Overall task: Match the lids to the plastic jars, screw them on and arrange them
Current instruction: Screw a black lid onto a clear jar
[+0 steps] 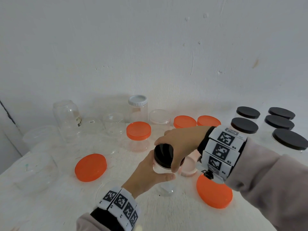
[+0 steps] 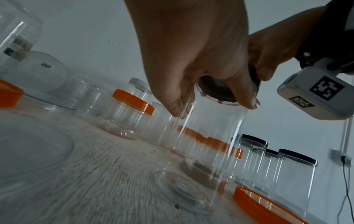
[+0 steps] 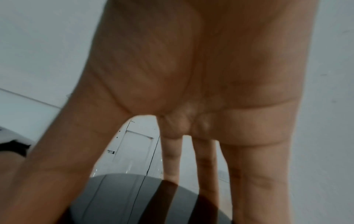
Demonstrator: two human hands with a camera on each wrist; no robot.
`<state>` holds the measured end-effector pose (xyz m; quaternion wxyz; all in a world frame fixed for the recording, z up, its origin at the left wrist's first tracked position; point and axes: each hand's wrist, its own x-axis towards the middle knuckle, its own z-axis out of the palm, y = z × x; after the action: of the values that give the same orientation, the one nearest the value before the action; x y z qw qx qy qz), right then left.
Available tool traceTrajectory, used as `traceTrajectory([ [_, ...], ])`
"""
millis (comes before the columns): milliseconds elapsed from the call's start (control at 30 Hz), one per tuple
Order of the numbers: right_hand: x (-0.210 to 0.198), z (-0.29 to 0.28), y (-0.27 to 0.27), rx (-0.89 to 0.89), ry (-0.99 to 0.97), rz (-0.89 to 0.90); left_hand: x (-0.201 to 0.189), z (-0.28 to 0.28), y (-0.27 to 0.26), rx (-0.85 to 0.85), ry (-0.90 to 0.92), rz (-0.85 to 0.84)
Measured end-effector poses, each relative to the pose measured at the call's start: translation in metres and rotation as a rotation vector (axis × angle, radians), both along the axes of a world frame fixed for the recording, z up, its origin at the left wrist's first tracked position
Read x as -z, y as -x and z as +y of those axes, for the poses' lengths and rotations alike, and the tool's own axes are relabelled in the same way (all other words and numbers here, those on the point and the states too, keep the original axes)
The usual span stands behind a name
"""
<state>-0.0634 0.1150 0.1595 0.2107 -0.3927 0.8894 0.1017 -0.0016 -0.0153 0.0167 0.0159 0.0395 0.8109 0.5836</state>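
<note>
Right now both hands meet over the middle of the white bench. The left hand wraps the upper body of a tall clear jar, its fingers curled round the far side and the thumb across the near side. The right hand comes down from above — its fingers and thumb are spread over the rim of the black lid and clamp it, the lid sitting on the jar's mouth. The jar stands upright, and its base seems to rest on the bench, though the blur makes that hard to confirm. Two loose orange lids lie flat nearby, one to the left and one to the right of the jar. An orange-capped jar stands behind, and a group of black-lidded jars is gathered at the far right — a white-capped jar stands by the wall.
</note>
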Motion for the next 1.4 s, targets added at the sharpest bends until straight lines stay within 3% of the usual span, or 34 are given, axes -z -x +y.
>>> traceTrajectory([
  [267,0.020,0.000,0.000,0.097,0.162,0.174,0.001,0.001,-0.002,-0.013,0.009,0.018],
  [333,0.018,0.002,0.000,0.116,0.135,0.148,0.000,0.001,-0.002,-0.011,0.014,0.017],
  [467,0.005,0.004,0.002,0.050,0.029,-0.080,0.000,0.002,-0.002,-0.016,-0.001,0.010],
  [567,0.004,0.004,0.003,-0.009,0.090,-0.053,-0.001,0.003,-0.003,-0.021,-0.003,0.012],
  [800,0.023,0.003,-0.001,0.091,0.195,0.160,-0.002,0.003,-0.004,-0.019,0.015,0.021],
  [900,0.013,0.003,0.001,0.120,0.099,0.024,-0.003,0.002,-0.004,-0.018,0.012,0.015],
  [1000,0.001,0.004,0.002,0.031,-0.009,-0.093,-0.004,0.003,-0.004,-0.017,-0.002,0.015],
  [1133,0.001,0.002,0.004,-0.019,0.087,-0.048,-0.004,0.004,-0.004,-0.013,-0.004,0.021],
  [1333,0.016,0.000,0.001,0.090,0.143,0.094,-0.001,0.003,-0.004,-0.015,-0.001,0.014],
  [1400,0.013,0.001,0.001,0.107,0.111,0.062,-0.001,0.003,-0.004,-0.017,-0.001,0.013],
])
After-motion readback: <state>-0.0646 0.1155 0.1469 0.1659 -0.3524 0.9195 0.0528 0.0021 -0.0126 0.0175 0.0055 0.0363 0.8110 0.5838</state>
